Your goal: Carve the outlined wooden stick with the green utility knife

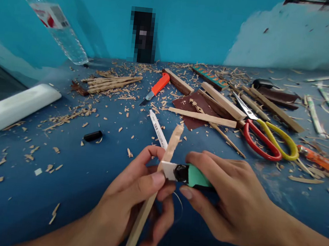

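Observation:
Low in the middle, my left hand (142, 191) pinches a slim wooden stick (142, 218), which slants up and away with a carved, faceted far end. My right hand (227, 196) is wrapped round a green and black utility knife (200, 177). The knife's blade lies across the stick, touching it just above my left thumb. Behind the stick, on the blue table, is a white strip with printed marks (157, 129), partly hidden by my left fingers. A thin curved strand hangs below the knife.
An orange cutter (156, 87) lies with its blade out on the blue table (88, 177). Scissors with red and yellow handles (264, 139) lie right, beside wooden sticks (222, 99) and brown sandpaper (193, 110). A leaning water bottle (59, 29), a black cap (93, 135) and many shavings are around.

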Motion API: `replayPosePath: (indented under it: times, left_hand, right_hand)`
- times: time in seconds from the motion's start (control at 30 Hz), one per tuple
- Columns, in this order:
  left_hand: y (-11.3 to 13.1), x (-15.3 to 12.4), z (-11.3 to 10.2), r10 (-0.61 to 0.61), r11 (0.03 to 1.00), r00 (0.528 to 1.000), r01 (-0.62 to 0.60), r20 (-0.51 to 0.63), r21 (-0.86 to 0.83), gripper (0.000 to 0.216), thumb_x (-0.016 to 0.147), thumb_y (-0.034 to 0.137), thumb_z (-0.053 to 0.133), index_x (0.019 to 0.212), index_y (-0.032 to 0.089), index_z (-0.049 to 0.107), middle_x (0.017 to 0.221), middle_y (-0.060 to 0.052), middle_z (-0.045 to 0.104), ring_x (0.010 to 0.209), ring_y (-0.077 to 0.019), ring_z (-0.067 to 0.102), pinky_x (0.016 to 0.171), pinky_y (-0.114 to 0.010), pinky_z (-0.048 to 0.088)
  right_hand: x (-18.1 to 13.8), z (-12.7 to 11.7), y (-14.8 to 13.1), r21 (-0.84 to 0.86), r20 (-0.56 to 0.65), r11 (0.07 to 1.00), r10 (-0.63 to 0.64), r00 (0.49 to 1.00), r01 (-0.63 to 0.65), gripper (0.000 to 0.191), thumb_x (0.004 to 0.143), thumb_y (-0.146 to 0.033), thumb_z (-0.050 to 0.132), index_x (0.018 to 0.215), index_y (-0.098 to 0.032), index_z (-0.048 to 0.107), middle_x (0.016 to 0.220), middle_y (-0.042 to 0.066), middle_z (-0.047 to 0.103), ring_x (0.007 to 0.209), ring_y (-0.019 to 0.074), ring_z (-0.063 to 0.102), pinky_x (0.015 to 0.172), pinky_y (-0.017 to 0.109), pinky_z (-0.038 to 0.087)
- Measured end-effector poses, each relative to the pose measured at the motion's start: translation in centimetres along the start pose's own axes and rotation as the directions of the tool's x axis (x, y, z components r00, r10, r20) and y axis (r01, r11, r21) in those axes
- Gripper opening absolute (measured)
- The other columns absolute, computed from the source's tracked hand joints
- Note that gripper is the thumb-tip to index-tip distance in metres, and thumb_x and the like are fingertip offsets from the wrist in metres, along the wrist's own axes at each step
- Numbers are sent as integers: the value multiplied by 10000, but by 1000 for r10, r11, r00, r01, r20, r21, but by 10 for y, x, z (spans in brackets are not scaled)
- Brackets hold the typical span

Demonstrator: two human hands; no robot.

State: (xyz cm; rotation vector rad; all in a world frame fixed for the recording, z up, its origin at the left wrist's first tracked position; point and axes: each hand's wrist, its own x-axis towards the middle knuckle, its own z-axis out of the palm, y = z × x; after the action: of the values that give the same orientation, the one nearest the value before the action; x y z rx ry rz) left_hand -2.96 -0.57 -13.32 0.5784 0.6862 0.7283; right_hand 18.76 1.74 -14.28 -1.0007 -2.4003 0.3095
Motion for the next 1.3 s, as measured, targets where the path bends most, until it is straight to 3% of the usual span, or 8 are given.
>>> replayPosePath:
  times: [0.1,0.23,0.37,0.53,0.73,0.9,1.07,1.3]
  left_hand:
    - [-3,-4,-5,12,993,999,-8,-30,117,159,1033,456,534,1151,352,517,725,78,533,394,-23,393,374,-100,321]
    - [-5,-5,-3,70,977,995,-55,-70,207,376,935,426,731,1243,358,525,674,92,427,488,-29,265,444,-96,251]
    - [-7,-4,7,157,959,979,-120,-129,258,295,884,401,800,1120,320,642,723,65,402,547,-40,272,480,-119,252]
    - [-8,-4,13,93,970,972,-40,-216,240,278,902,457,770,1088,325,612,638,111,341,427,-17,144,379,-165,91]
    - [-14,0,3,127,950,990,-107,-52,294,206,998,469,645,1097,321,542,605,131,329,393,-23,178,344,-140,170]
    - [-15,2,6,242,896,957,-157,-160,416,233,973,470,678,1128,332,571,604,129,373,379,-26,223,348,-136,249]
    - [-16,5,13,245,929,938,-154,-246,338,274,930,405,739,1130,309,577,544,142,329,368,-39,154,317,-149,191]
    - [-17,9,13,290,904,907,-156,-304,398,240,941,419,719,1076,308,555,551,146,298,381,-38,158,333,-132,212]
  right_hand:
    - [0,1,0,-7,7,1000,-11,1000,11,178,1051,-358,490,1147,-208,505,805,-19,606,613,154,548,550,320,360]
    - [1,1,-2,-19,17,999,-41,999,41,171,1041,-348,498,1134,-205,496,805,-12,620,613,165,566,530,324,371]
    - [1,2,-5,-50,4,996,-80,997,80,138,1048,-345,465,1100,-217,475,816,3,640,599,172,571,521,324,376]
    - [1,2,-8,-51,10,995,-88,996,88,120,1054,-337,440,1073,-221,468,809,10,652,592,169,579,536,320,378]
    - [-1,3,-7,-54,16,995,-86,996,87,138,1055,-347,441,1101,-219,467,802,-6,637,586,174,580,534,328,366]
    - [1,5,-10,-46,27,999,-18,999,19,123,1057,-326,448,1130,-232,478,809,-21,642,600,168,613,514,318,334]
    - [5,10,-9,-128,-18,992,17,1000,-19,199,1069,-397,429,1095,-227,530,790,-9,650,561,175,619,511,326,320]
    - [7,13,-13,-154,-48,984,84,995,-90,193,1053,-386,468,1106,-227,565,842,-2,686,591,182,656,526,331,304]
